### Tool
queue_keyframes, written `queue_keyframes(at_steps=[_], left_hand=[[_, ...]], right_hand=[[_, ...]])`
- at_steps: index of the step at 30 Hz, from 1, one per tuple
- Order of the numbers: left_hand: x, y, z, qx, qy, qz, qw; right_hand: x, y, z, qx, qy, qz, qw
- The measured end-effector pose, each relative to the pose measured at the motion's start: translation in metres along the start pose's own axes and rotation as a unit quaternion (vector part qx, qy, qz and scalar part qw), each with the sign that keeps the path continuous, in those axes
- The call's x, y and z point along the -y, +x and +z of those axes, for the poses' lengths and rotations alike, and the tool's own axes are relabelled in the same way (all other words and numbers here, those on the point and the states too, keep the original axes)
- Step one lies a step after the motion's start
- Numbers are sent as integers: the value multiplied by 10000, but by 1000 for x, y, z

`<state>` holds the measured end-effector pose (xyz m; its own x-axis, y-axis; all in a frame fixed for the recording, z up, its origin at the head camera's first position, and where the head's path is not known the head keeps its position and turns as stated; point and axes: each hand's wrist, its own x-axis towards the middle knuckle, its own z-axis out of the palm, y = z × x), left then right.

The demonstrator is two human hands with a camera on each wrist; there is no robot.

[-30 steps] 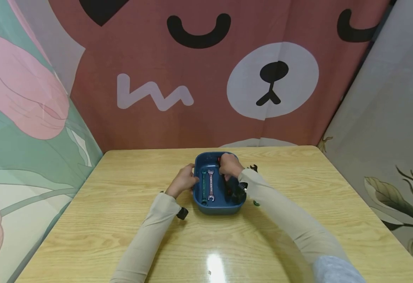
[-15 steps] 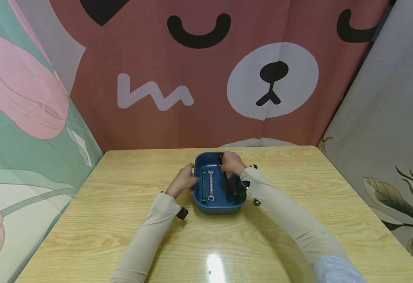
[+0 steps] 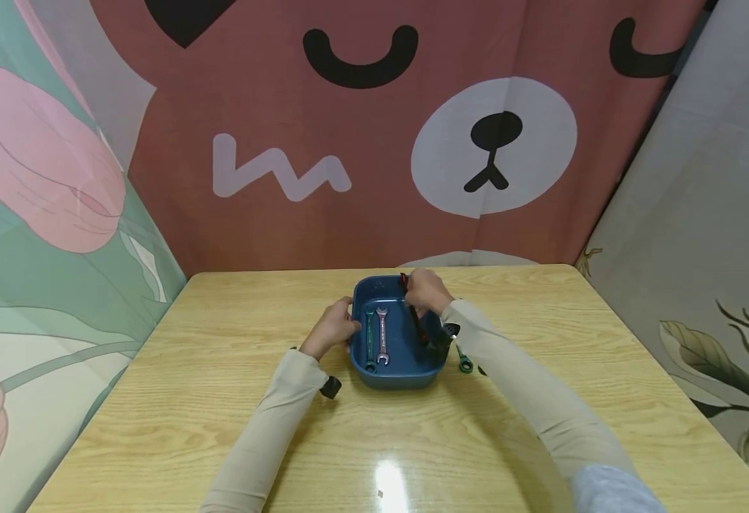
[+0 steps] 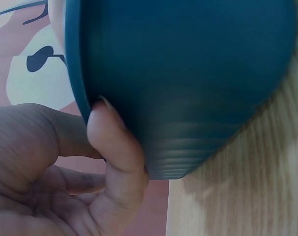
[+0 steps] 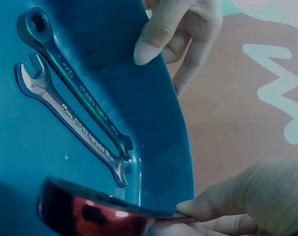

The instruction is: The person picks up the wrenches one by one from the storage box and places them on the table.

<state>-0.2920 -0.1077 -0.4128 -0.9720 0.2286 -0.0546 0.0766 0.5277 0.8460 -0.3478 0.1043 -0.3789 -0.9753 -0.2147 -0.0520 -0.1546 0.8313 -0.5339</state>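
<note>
A blue plastic basin (image 3: 398, 380) stands on the table. My left hand (image 3: 332, 328) pinches its left wall, thumb inside the rim and fingers outside. Two wrenches lie side by side on its floor: a green wrench (image 5: 75, 81) and a silvery pink wrench (image 5: 73, 118). Over the right part of the basin, my right hand (image 3: 427, 291) pinches the far end of a red wrench (image 5: 107, 216) between thumb and fingers. The red wrench's near end slants down into the basin, close to the camera in the right wrist view.
Just right of the basin, another green wrench (image 3: 466, 365) lies on the wooden table (image 3: 271, 299), partly hidden by my right sleeve (image 3: 528, 385). A small dark tip shows beside it. A curtain with a bear print (image 3: 374, 228) hangs behind the table.
My right hand has moved right and slightly away, drawing the red wrench toward the basin's right wall. More of the green wrench outside now shows. My left hand stays put.
</note>
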Motion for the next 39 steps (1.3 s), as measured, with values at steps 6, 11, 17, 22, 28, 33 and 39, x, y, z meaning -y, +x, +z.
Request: queue_keyframes(at_steps=[6, 11, 17, 22, 28, 33, 39], left_hand=[[1, 0, 1, -20, -37, 1, 10000], [0, 0, 2, -18, -26, 15, 10000], [-1, 1, 2, -5, -14, -16, 10000], [-1, 1, 2, -8, 9, -35, 10000], [-1, 0, 1, -22, 30, -28, 10000], [-1, -1, 2, -10, -27, -36, 10000], [-1, -1, 1, -17, -90, -42, 9999]], right_hand=[[-4, -1, -7, -5, 58, -84, 9999], [-7, -2, -11, -2, 162, -107, 9998], [-10, -5, -17, -20, 358, -78, 9993], [-13, -6, -21, -13, 399, 10, 9992], [-18, -5, -27, -14, 470, 109, 9988], [-21, -5, -31, -3, 491, 135, 9987], [-26, -7, -33, -11, 563, 55, 9984]])
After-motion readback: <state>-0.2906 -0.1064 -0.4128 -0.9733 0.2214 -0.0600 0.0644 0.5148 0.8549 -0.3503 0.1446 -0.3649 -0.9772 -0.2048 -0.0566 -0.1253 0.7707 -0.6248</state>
